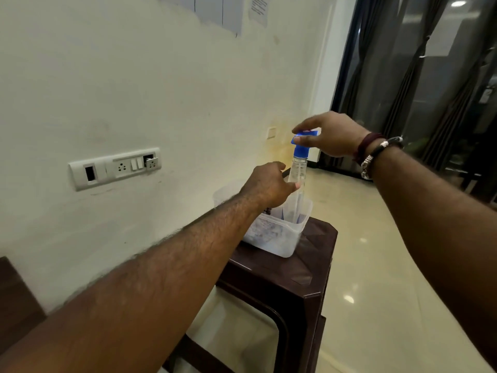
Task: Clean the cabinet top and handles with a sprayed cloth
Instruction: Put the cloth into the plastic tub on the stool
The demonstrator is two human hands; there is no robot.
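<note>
A clear spray bottle [298,168] with a blue trigger head stands upright in a translucent plastic tub [279,238]. My right hand [330,135] is closed over the blue head from the right. My left hand [266,184] reaches in from the left, its fingertips touching the bottle's clear body; whether it grips the bottle is unclear. Something pale and patterned, perhaps a cloth [262,230], lies inside the tub, blurred through the wall.
The tub rests on a dark brown plastic stool [304,286] against a cream wall with a switch and socket panel [115,168]. A dark wooden edge [13,300] shows at lower left. Glossy floor tiles [376,265] spread right; dark curtains [430,76] hang beyond.
</note>
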